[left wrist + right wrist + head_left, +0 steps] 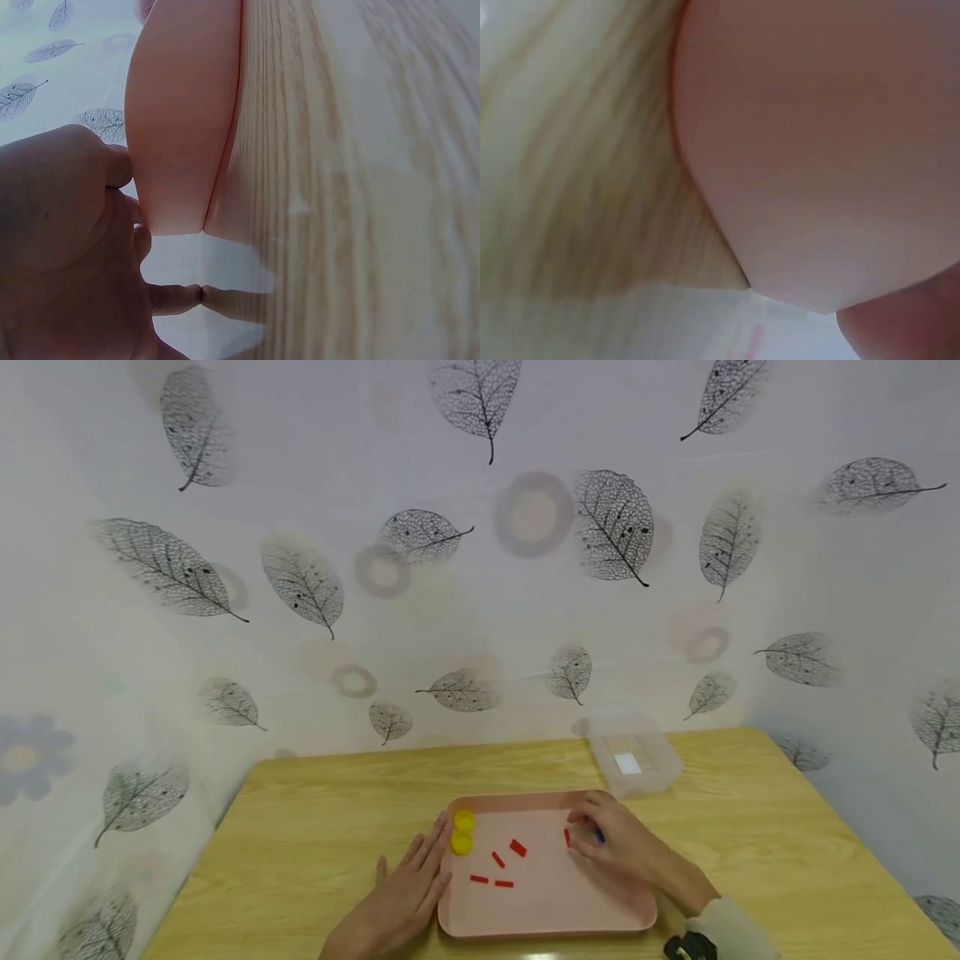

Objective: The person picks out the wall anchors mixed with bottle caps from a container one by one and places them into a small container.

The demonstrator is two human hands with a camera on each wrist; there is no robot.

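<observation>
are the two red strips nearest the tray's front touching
Apart: the head view shows bare pink tray between the left red strip and right red strip.

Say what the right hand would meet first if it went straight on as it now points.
The right hand would probably meet the nearest red piece in the tray, just ahead of it; the head view leaves unclear whether they already touch.

One pink tray (551, 910) holds two round yellow pieces (462, 832) toward ten o'clock and five small red bars (518, 847), four toward nine o'clock and one toward one o'clock. One blue piece (599, 836), partly hidden, shows toward two o'clock. Beyond the rim at one o'clock, one translucent plastic box (660, 762) stands on one wooden bench (300, 827).
</observation>
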